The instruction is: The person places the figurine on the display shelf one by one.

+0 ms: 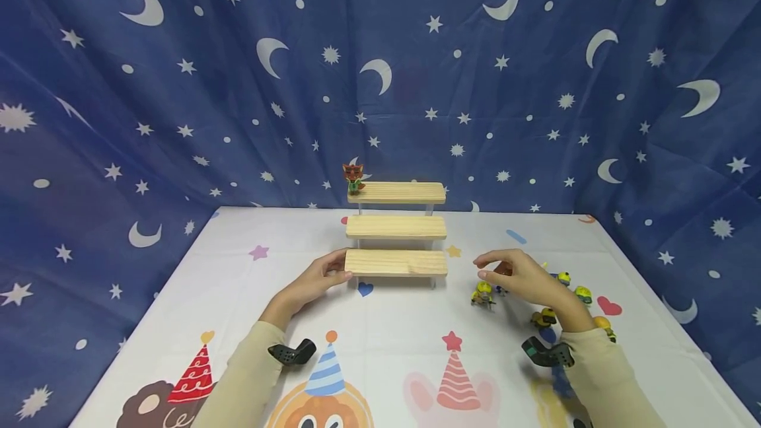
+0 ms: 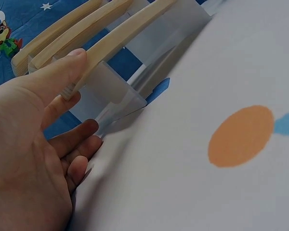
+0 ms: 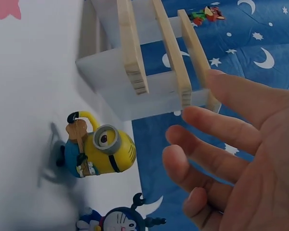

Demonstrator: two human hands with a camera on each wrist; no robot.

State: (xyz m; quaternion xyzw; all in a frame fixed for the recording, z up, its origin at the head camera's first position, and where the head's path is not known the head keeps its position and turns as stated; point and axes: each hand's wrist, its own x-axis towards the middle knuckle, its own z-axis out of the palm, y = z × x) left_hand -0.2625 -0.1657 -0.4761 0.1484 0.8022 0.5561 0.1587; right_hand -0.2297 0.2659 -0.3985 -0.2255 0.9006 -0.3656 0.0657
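A three-tier wooden display stand (image 1: 396, 261) with clear supports stands mid-table. My left hand (image 1: 314, 286) pinches the left end of its lowest board, thumb on the upper side and index finger beneath in the left wrist view. A fox figurine (image 1: 353, 179) in green stands at the left end of the top board. To the right of the stand, my right hand (image 1: 523, 277) hovers with fingers relaxed and holds nothing. Nearest to it is a yellow one-eyed minion figurine (image 3: 113, 149) with a small guitar. Beside that, a blue-and-white cat figurine (image 3: 119, 221) is partly cut off in the right wrist view.
Several more yellow figurines lie around the right forearm, among them one behind the hand (image 1: 563, 278), one farther right (image 1: 583, 294) and one near the wrist (image 1: 543, 317). A blue curtain (image 1: 380, 84) with moons and stars hangs behind the white printed tablecloth (image 1: 392, 329).
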